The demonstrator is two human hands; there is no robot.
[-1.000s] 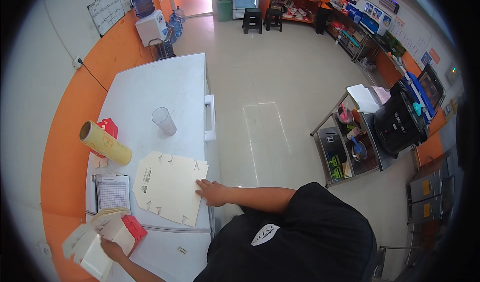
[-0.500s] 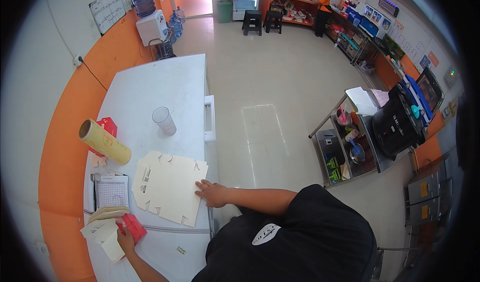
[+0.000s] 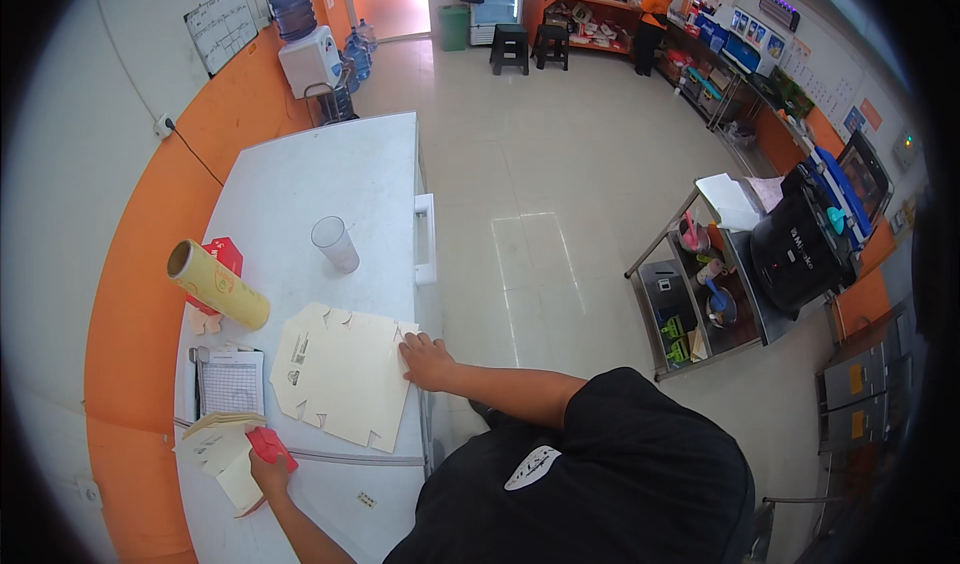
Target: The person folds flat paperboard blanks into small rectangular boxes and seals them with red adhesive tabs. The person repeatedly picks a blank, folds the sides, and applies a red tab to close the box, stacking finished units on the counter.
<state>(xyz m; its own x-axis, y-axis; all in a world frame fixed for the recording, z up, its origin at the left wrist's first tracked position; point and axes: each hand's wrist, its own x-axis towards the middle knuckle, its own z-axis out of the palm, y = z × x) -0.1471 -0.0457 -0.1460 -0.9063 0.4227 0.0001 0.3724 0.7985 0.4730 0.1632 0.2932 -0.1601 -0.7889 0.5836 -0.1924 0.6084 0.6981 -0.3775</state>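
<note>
A flat cream cardboard box blank [image 3: 345, 379] with notched edges lies on the white chest top [image 3: 375, 174]. My right hand [image 3: 428, 362] rests on its right edge, fingers stretched out and holding nothing. At the lower left my left hand [image 3: 268, 474] is closed on a red folded carton [image 3: 272, 446], its fingers partly hidden. Against that carton stand several cream card flaps [image 3: 222, 449], one slanting down beside my left wrist. I cannot tell which flaps belong to the carton.
A clear tumbler [image 3: 335, 244], a yellow roll of wrap [image 3: 220, 284], a red box [image 3: 226, 256] and a clipboard with a gridded sheet [image 3: 232, 382] stand or lie around the blank. Right of the aisle is a metal trolley [image 3: 690, 289]. A person [image 3: 653, 24] stands far back.
My right hand has slid slightly away from me along the blank's edge. In my left hand the red carton has turned and shows less of its red side. The view has shifted a little.
</note>
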